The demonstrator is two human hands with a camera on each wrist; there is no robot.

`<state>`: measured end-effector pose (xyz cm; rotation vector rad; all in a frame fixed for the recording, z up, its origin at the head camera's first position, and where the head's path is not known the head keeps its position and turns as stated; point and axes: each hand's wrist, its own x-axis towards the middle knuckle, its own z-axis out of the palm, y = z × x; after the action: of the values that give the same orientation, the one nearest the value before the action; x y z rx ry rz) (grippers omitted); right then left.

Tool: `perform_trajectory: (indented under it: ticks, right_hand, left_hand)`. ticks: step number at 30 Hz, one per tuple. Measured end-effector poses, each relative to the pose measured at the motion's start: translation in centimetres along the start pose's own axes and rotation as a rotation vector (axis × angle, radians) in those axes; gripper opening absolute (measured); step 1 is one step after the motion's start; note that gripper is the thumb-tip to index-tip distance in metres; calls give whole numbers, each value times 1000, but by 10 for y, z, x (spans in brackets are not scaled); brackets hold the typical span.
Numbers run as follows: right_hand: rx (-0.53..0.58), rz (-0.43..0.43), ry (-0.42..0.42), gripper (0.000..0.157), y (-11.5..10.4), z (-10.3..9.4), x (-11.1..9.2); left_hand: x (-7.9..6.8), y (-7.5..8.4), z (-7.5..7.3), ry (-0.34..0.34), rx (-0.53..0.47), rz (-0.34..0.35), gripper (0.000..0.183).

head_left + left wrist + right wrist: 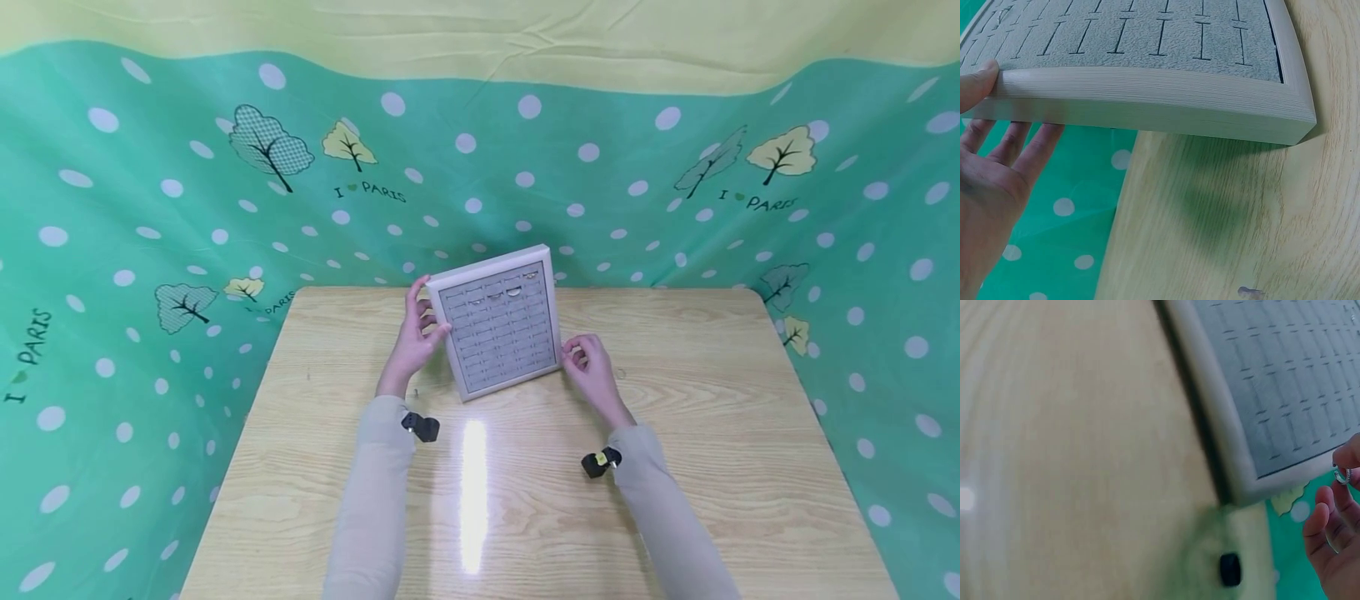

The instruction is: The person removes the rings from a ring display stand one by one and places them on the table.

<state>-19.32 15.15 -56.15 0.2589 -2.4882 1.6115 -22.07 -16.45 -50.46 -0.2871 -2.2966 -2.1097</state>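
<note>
A pale-framed ring display tray (453, 350) with a grey slotted pad stands tilted up at the back of the table. My left hand (412, 340) grips its left side, the thumb (979, 84) on the frame's face and the other fingers behind. Several rings (513, 292) sit in the slots near the top. My right hand (591, 367) is beside the tray's lower right corner. Between its thumb and forefinger it pinches a small silver ring (1342, 477); the other fingers curl loosely.
The wood-grain table (720, 433) carries a small ring-shaped item (621, 373) right of my right hand. A small dark object (1230, 570) shows near the tray in the right wrist view. A green dotted cloth (465, 183) hangs behind the table and along both sides.
</note>
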Motion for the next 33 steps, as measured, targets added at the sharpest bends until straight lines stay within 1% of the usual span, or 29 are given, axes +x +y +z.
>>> perform_trajectory:
  ticks: [4,8,16,23,26,33]
  right_hand:
    - [4,51,1,9,9,-5,-9]
    - [-5,81,8,10,17,-10,-16]
    - [-32,100,23,9,30,-28,-23]
    - [-109,135,28,9,45,-46,-36]
    - [-123,141,42,10,50,-54,-41]
    - [-165,113,93,9,64,-69,-50]
  left_hand:
    - [0,0,1,11,9,4,93]
    - [0,-1,0,16,19,11,93]
    - [1,-3,-1,19,15,22,92]
    - [1,-2,-1,12,18,18,90]
    - [1,-2,0,11,19,14,90]
    - [0,-1,1,8,20,12,91]
